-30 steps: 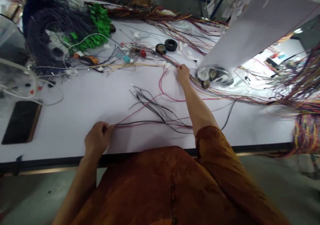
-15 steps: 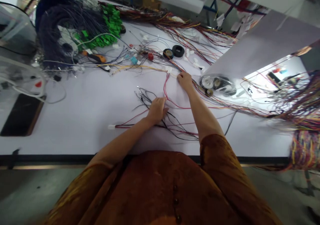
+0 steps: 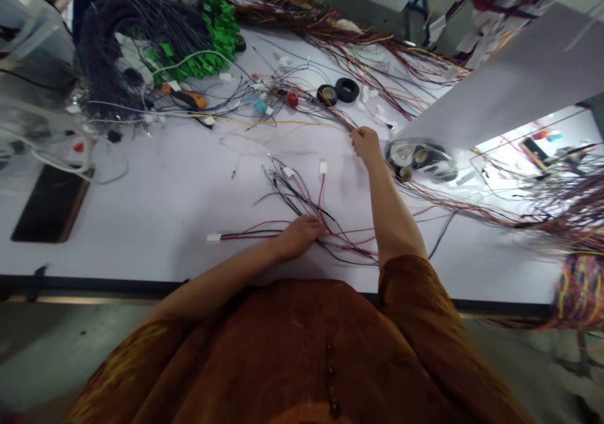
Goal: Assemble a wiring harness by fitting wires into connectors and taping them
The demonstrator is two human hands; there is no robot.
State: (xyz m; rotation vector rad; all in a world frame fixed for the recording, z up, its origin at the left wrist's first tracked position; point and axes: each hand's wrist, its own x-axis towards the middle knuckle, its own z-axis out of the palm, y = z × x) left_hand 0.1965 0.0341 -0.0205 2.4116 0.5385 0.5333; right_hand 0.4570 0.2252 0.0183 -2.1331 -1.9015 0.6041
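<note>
My left hand [image 3: 302,234] is closed around a bunch of black and red wires [image 3: 334,230] low on the white table. A white connector [image 3: 323,167] on red wire lies beyond that hand, with a second white connector [image 3: 289,172] beside the black wire ends. Left of my wrist, another white connector [image 3: 214,238] ends a red and black lead. Farther off, my right hand [image 3: 366,143] has its fingers closed on thin wires [image 3: 346,124] of a long bundle; which strands it pinches I cannot make out. Loose pale wires [image 3: 255,153] lie between the hands and the tools.
Black tape rolls [image 3: 347,89], an orange-handled tool [image 3: 189,99] and a red connector [image 3: 292,99] sit at the back. Dark cables with green tags [image 3: 217,27] are heaped at back left. A phone [image 3: 51,204] lies left; bagged tape rolls [image 3: 421,156] sit right.
My left hand has moved down toward my body, and the red wires with their white connector have come down too. My right hand has shifted slightly right, away from that connector.
</note>
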